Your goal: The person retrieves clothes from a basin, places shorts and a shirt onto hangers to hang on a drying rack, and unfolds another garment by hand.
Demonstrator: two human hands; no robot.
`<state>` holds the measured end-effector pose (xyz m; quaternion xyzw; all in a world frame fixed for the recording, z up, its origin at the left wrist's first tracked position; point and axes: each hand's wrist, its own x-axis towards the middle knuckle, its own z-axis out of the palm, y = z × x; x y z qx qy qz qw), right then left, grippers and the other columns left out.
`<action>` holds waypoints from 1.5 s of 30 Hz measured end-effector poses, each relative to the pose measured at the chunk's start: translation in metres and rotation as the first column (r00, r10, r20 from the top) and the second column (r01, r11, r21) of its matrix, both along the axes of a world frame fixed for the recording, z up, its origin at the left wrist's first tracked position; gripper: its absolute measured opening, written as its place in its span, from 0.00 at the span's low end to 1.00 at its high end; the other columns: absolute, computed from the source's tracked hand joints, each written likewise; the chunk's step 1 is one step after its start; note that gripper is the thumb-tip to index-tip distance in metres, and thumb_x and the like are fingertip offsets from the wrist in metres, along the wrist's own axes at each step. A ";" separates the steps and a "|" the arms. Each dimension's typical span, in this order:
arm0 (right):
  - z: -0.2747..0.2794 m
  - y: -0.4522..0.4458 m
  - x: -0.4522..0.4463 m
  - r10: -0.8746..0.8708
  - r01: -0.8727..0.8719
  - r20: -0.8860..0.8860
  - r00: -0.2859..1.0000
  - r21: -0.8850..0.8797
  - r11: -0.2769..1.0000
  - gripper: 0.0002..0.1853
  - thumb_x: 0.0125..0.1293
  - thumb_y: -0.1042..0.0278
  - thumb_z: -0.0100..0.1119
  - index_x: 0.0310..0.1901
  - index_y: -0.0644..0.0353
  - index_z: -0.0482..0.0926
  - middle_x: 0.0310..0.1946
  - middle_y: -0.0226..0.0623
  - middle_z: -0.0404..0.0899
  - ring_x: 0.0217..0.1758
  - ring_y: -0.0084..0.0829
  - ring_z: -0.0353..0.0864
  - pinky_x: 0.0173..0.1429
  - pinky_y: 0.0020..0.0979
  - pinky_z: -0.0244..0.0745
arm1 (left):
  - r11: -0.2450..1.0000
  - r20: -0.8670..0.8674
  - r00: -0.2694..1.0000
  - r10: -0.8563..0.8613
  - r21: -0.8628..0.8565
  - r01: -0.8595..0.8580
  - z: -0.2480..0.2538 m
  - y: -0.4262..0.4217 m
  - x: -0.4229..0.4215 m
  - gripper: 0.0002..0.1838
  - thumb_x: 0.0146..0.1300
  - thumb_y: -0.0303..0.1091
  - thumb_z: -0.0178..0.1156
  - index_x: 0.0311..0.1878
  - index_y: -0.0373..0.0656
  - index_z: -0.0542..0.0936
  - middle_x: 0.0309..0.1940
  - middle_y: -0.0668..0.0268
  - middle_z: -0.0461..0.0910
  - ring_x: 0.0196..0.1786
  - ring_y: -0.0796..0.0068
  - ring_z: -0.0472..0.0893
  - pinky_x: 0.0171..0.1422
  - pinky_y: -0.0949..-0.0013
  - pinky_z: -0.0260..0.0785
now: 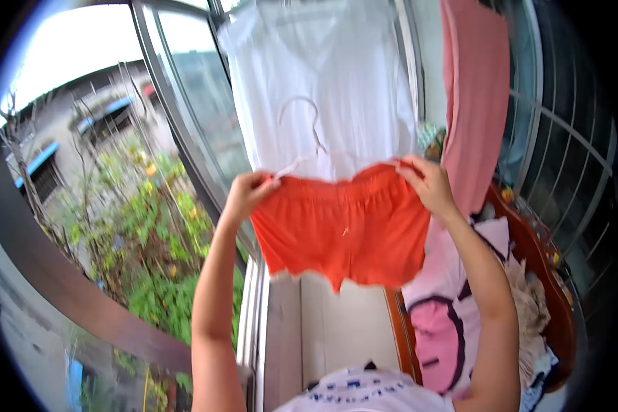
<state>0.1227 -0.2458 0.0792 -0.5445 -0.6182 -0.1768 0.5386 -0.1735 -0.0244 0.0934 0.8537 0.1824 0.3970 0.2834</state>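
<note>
A pair of orange-red shorts (343, 230) is stretched out in front of me by its elastic waistband. My left hand (249, 191) pinches the waistband's left corner, and my right hand (427, 182) grips the right corner. A thin, light clothes hanger (299, 100) rises from the waist, its hook upright; its arms run down to the corners under my fingers. Just behind the hanger hangs a white V-neck top (323, 75). Whether the hanger sits inside the waistband or only against it, I cannot tell.
Left, an open window frame (161, 82) faces green plants (165, 302). A long pink garment (475, 89) hangs at right. Below it, a pink-and-white cloth (439, 329) and crumpled clothes (529, 323) lie on reddish-brown wooden furniture (562, 329). A barred window (573, 130) stands far right.
</note>
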 end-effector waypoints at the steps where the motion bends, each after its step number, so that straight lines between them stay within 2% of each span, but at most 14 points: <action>1: 0.010 0.000 0.002 0.005 -0.003 -0.032 0.999 0.055 0.999 0.08 0.61 0.64 0.58 0.37 0.60 0.78 0.21 0.41 0.75 0.23 0.31 0.76 0.29 0.29 0.67 | 1.000 0.057 0.998 0.008 -0.004 -0.008 0.011 0.006 -0.001 0.12 0.58 0.36 0.62 0.34 0.34 0.79 0.22 0.76 0.73 0.30 0.87 0.69 0.34 0.79 0.64; 3: 0.026 0.003 0.007 0.064 -0.044 -0.118 0.991 0.163 0.986 0.09 0.60 0.65 0.59 0.36 0.62 0.78 0.18 0.36 0.74 0.21 0.20 0.71 0.27 0.24 0.64 | 0.993 0.185 0.980 -0.068 -0.080 0.085 0.033 0.010 -0.006 0.17 0.59 0.36 0.61 0.47 0.35 0.75 0.35 0.70 0.77 0.39 0.83 0.74 0.45 0.77 0.66; 7: 0.071 0.005 0.012 0.027 0.026 -0.170 0.985 0.302 0.953 0.09 0.60 0.65 0.60 0.34 0.63 0.78 0.17 0.33 0.73 0.19 0.18 0.66 0.26 0.23 0.62 | 0.966 0.348 0.927 -0.137 -0.161 0.204 0.055 0.014 -0.005 0.26 0.61 0.37 0.60 0.59 0.37 0.66 0.50 0.65 0.74 0.54 0.77 0.71 0.58 0.72 0.64; 8: 0.084 0.005 0.009 0.052 0.019 -0.218 0.975 0.313 0.950 0.10 0.60 0.63 0.59 0.34 0.62 0.78 0.17 0.35 0.73 0.19 0.20 0.68 0.26 0.24 0.63 | 0.948 0.241 0.962 -0.129 -0.255 0.191 0.062 0.019 -0.008 0.29 0.60 0.40 0.61 0.60 0.38 0.64 0.55 0.63 0.71 0.58 0.75 0.69 0.61 0.69 0.62; 13: 0.147 0.036 0.006 0.027 0.067 -0.185 0.982 0.482 0.873 0.14 0.58 0.55 0.58 0.33 0.60 0.79 0.22 0.44 0.76 0.25 0.41 0.77 0.30 0.33 0.67 | 0.978 0.134 0.988 0.074 -0.205 -0.046 0.118 0.044 -0.009 0.24 0.55 0.40 0.65 0.51 0.35 0.74 0.45 0.64 0.79 0.45 0.75 0.78 0.52 0.71 0.69; 14: 0.160 0.041 0.002 0.017 0.098 -0.230 0.973 0.478 0.873 0.16 0.58 0.54 0.59 0.32 0.60 0.79 0.23 0.44 0.77 0.27 0.42 0.77 0.31 0.35 0.68 | 0.979 0.220 0.974 0.052 -0.204 -0.006 0.134 0.050 -0.009 0.24 0.54 0.43 0.65 0.50 0.38 0.75 0.44 0.65 0.79 0.45 0.75 0.78 0.48 0.69 0.70; 18: 0.201 0.068 -0.009 0.045 0.167 -0.399 0.916 0.482 0.860 0.17 0.56 0.51 0.58 0.29 0.60 0.77 0.23 0.45 0.76 0.28 0.45 0.76 0.31 0.38 0.67 | 0.921 0.267 0.906 0.328 -0.305 -0.244 0.211 0.058 -0.021 0.25 0.53 0.53 0.63 0.49 0.49 0.77 0.37 0.73 0.79 0.38 0.80 0.75 0.41 0.70 0.63; 21: 0.225 0.086 -0.025 0.111 0.174 -0.508 0.854 0.480 0.860 0.16 0.57 0.51 0.57 0.29 0.58 0.78 0.25 0.43 0.79 0.32 0.44 0.78 0.36 0.42 0.69 | 0.954 0.291 0.909 0.299 -0.123 -0.274 0.260 0.059 -0.036 0.22 0.54 0.51 0.63 0.48 0.49 0.77 0.36 0.75 0.78 0.37 0.81 0.75 0.39 0.71 0.62; 25: 0.252 0.105 -0.045 0.148 0.123 -0.575 0.805 0.405 0.906 0.15 0.58 0.52 0.57 0.31 0.57 0.79 0.30 0.41 0.80 0.38 0.44 0.79 0.42 0.41 0.72 | 0.944 0.366 0.871 0.328 -0.100 -0.314 0.299 0.054 -0.054 0.18 0.56 0.46 0.62 0.46 0.47 0.77 0.37 0.72 0.80 0.35 0.80 0.79 0.32 0.75 0.69; 32: 0.270 0.136 -0.080 0.241 0.030 -0.618 0.748 0.395 0.918 0.15 0.59 0.51 0.55 0.33 0.56 0.80 0.31 0.41 0.80 0.37 0.42 0.79 0.41 0.40 0.72 | 0.881 0.366 0.803 0.471 -0.154 -0.447 0.311 0.038 -0.078 0.18 0.56 0.44 0.62 0.47 0.46 0.77 0.37 0.72 0.80 0.33 0.80 0.79 0.29 0.74 0.70; 35: 0.266 0.140 -0.084 0.246 0.021 -0.619 0.746 0.391 0.920 0.16 0.59 0.51 0.55 0.33 0.56 0.80 0.30 0.41 0.80 0.36 0.42 0.79 0.40 0.39 0.72 | 0.825 0.411 0.724 0.554 -0.158 -0.542 0.316 0.051 -0.086 0.12 0.56 0.44 0.63 0.38 0.48 0.78 0.26 0.75 0.77 0.24 0.82 0.74 0.26 0.75 0.63; 39: 0.260 0.141 -0.072 0.204 -0.051 -0.519 0.830 0.294 0.954 0.15 0.59 0.51 0.56 0.39 0.51 0.81 0.35 0.39 0.81 0.42 0.40 0.80 0.45 0.40 0.73 | 0.811 0.283 0.761 0.584 -0.173 -0.558 0.299 0.041 -0.096 0.11 0.56 0.43 0.63 0.39 0.49 0.78 0.27 0.75 0.78 0.25 0.82 0.75 0.28 0.76 0.66; 41: 0.266 0.145 -0.048 0.196 -0.099 -0.417 0.888 0.243 0.965 0.18 0.56 0.47 0.58 0.41 0.51 0.81 0.35 0.38 0.82 0.41 0.39 0.80 0.45 0.38 0.73 | 0.786 0.038 0.786 0.617 -0.084 -0.612 0.286 0.061 -0.110 0.13 0.56 0.42 0.62 0.42 0.48 0.78 0.29 0.75 0.78 0.26 0.82 0.75 0.29 0.78 0.66; 45: 0.283 0.143 0.016 0.117 -0.025 -0.270 0.956 0.321 0.947 0.23 0.51 0.42 0.61 0.38 0.53 0.80 0.32 0.38 0.81 0.39 0.37 0.81 0.44 0.36 0.73 | 0.892 -0.159 0.918 0.364 -0.224 -0.393 0.236 0.045 -0.094 0.20 0.54 0.42 0.65 0.48 0.43 0.77 0.41 0.68 0.79 0.42 0.77 0.78 0.42 0.70 0.72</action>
